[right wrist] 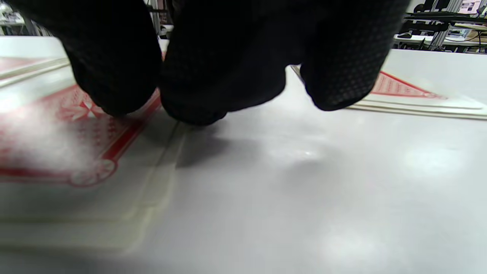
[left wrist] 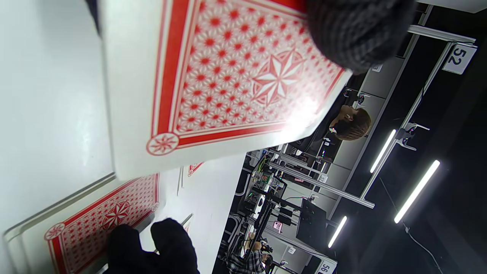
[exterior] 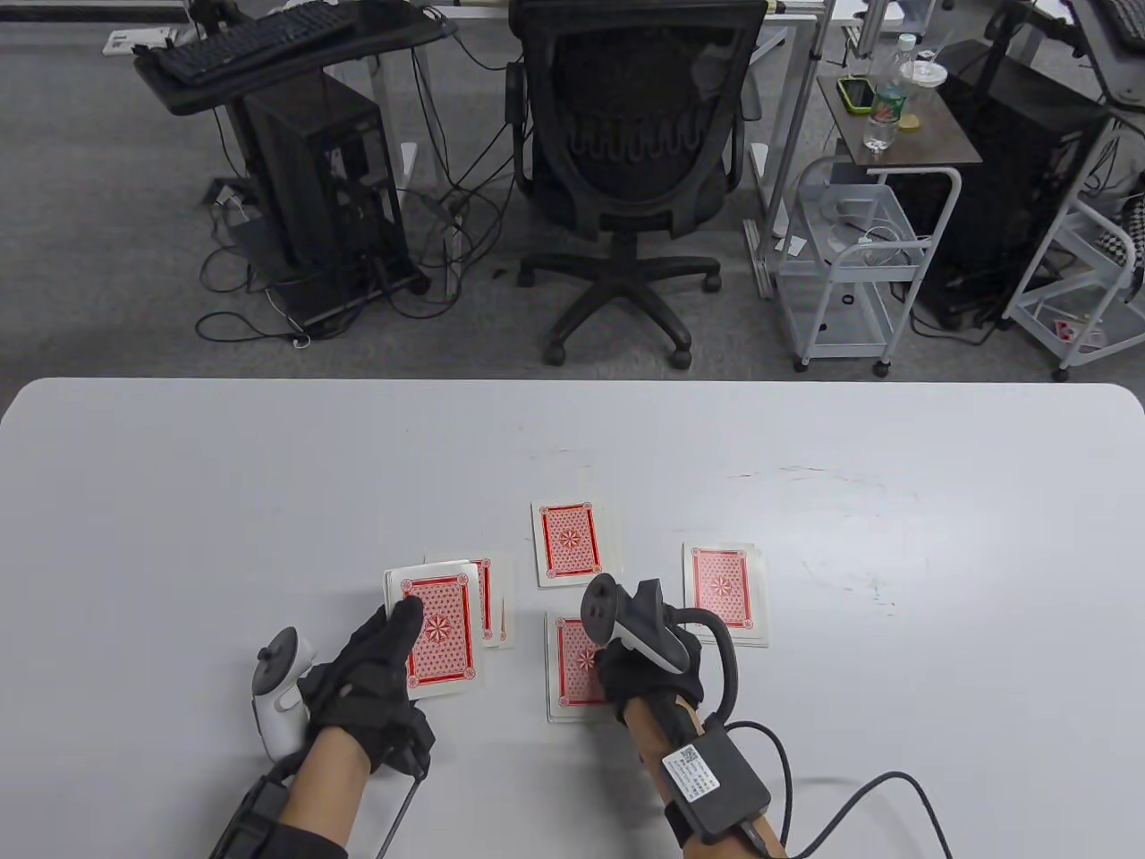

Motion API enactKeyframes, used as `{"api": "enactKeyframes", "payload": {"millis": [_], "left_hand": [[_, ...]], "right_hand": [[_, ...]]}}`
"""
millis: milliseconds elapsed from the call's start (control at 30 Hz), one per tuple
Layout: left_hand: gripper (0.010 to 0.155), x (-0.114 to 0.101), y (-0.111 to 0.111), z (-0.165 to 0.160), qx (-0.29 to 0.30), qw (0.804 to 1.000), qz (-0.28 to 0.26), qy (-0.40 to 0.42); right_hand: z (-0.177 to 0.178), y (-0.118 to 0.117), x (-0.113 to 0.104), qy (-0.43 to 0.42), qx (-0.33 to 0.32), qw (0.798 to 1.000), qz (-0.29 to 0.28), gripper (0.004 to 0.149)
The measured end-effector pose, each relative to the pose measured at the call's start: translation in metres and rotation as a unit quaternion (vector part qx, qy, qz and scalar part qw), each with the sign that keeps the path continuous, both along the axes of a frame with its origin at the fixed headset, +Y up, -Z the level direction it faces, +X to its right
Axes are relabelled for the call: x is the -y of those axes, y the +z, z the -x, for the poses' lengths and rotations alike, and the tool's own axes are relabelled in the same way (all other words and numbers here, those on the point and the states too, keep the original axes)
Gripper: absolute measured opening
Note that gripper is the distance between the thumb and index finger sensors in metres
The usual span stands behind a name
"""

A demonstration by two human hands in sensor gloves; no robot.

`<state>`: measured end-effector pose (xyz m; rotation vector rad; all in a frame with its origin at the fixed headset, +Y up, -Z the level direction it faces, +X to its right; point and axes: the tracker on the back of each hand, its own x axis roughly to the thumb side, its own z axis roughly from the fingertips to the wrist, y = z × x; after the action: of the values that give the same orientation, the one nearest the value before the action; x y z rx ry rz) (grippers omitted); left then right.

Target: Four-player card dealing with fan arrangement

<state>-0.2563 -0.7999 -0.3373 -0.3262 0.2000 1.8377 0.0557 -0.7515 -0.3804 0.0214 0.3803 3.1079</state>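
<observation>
Left grip point(exterior: 380, 667), at approx 8 o'clock of the card spread, is closed round the deck point(exterior: 436, 638): thumb across the top card's back, fingers curled underneath, deck held face-down just above the surface point(exterior: 224, 501). Left wrist view confirms it, w/ the thumb pad on the red patterned back. Just behind the deck, at 9 o'clock, lies the left pile point(exterior: 494, 601), partly hidden by the deck. Moving right, the far pile point(exterior: 570, 542) sits at 12 o'clock, squared and untouched. Next, the near pile point(exterior: 577, 667) at 6 o'clock, where the right grip point(exterior: 640, 667) comes down: in the right wrist view the fingertips point(right wrist: 114, 76) rest on or just over the pile's edge, curled; whether they pinch a card or merely press it, can't tell. Furthest right, at 3 o'clock, the right pile point(exterior: 725, 592), a few cards slightly offset. Judging by this, the step in hand is laying a card on the near pile. To do it well: let the card land flat, w/ a small sideways offset so the fan can form later, lift fingers straight up so the pile isn't dragged, and keep the left thumb light enough to slide off only one card for the next deal. Piles look thin, so prob. early-to-mid deal.
</observation>
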Motion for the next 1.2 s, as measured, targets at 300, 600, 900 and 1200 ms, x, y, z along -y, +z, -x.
{"api": "enactKeyframes", "payload": {"millis": [300,600,900,1200], "left_hand": [[0.048,-0.005,0.003,-0.017,0.018,1.0,-0.008,0.004],[0.048,-0.007,0.008,-0.036,0.049,0.999,-0.011,-0.004],[0.048,-0.01,0.007,-0.028,0.069,0.997,0.007,0.024],[0.048,-0.013,0.001,0.041,-0.061,0.998,0.01,0.026]], "right_hand": [[0.0,0.008,-0.032,-0.351,-0.047,0.935,0.011,0.068],[0.033,0.02,-0.026,-0.421,-0.07,0.904,-0.004,0.059],[0.022,0.007,-0.022,-0.514,-0.055,0.854,0.058,0.059],[0.035,-0.032,-0.038,-0.466,-0.027,0.883,0.043,0.066]]}}
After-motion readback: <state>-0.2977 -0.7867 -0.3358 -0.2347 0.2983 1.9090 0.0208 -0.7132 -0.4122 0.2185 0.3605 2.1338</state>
